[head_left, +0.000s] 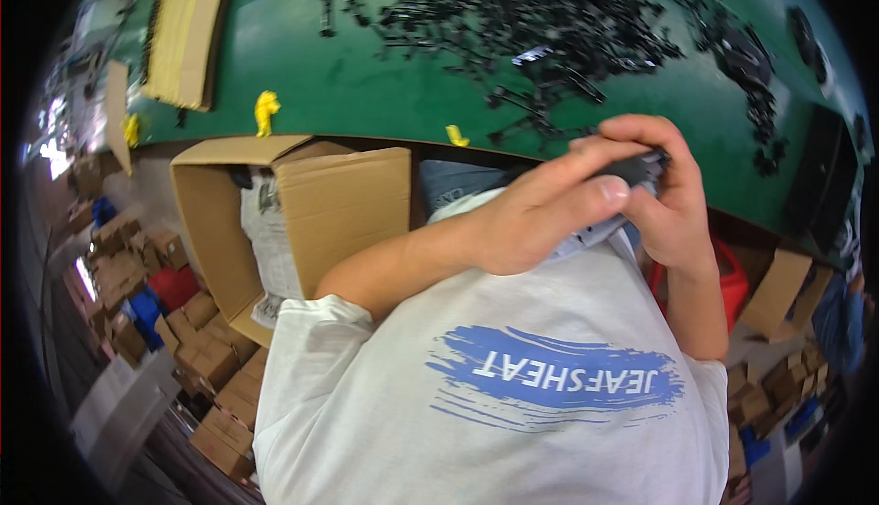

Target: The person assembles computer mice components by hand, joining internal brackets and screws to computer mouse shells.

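Note:
Close to my chest, at the near edge of the green table, both my hands are closed round a black plastic part. My left hand lies across it from the left, thumb pressed on top. Curled round its far and right side are the fingers of my right hand. Most of the part is covered by my fingers, so its exact kind does not show. Beyond my hands spreads a heap of black jointed plastic pieces, thin arms and brackets tangled together.
An open cardboard box with newspaper-like sheets stands left of me. Yellow pieces and a cardboard stack lie on the table's left. At right are more black parts, a black box and a red stool.

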